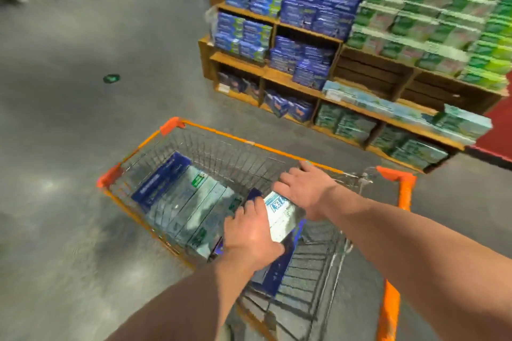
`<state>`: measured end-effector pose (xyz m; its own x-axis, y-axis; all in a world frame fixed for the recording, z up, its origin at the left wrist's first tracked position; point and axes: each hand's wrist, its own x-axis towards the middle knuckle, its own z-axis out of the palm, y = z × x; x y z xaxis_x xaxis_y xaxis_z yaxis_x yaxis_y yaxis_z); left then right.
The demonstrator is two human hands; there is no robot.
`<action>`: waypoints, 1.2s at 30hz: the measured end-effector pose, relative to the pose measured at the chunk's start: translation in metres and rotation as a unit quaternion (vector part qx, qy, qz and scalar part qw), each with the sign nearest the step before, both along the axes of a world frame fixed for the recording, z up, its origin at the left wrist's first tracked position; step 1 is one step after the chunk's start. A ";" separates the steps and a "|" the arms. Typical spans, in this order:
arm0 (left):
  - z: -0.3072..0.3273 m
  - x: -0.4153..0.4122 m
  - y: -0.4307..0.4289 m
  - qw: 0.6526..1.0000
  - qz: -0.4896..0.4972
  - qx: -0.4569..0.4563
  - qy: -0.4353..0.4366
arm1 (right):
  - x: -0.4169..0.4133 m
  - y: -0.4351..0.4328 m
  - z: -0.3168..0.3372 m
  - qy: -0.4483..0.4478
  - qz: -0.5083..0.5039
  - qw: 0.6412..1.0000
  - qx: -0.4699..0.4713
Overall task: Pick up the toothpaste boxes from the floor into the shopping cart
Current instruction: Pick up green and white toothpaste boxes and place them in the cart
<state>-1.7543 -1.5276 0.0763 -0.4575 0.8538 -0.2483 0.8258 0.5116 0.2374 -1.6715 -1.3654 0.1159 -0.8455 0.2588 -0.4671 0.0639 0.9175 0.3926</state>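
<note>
1. There is one view only, from a wide-angle camera worn on the person's head, so no second view overlaps with it.
2. It looks forward and steeply down past both bare forearms into the orange-rimmed wire shopping cart (277, 152), which sits close below and fills the lower middle.
3. The polished grey concrete floor (69, 119) spreads away to the left.
4. The wooden crate shelving stacked with blue and green packs (302, 77) stands farther off at upper right, bent and blurred by the lens.
</note>
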 end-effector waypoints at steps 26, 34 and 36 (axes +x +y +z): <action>-0.210 0.032 0.027 0.968 0.205 -0.146 0.002 | -0.049 0.050 -0.238 -0.035 0.206 0.972 -0.109; -0.239 0.025 0.026 0.967 0.201 -0.148 -0.042 | -0.058 0.050 -0.256 -0.077 0.193 0.972 -0.111; -0.245 0.026 0.026 0.971 0.187 -0.140 -0.047 | -0.059 0.051 -0.261 -0.093 0.169 0.973 -0.128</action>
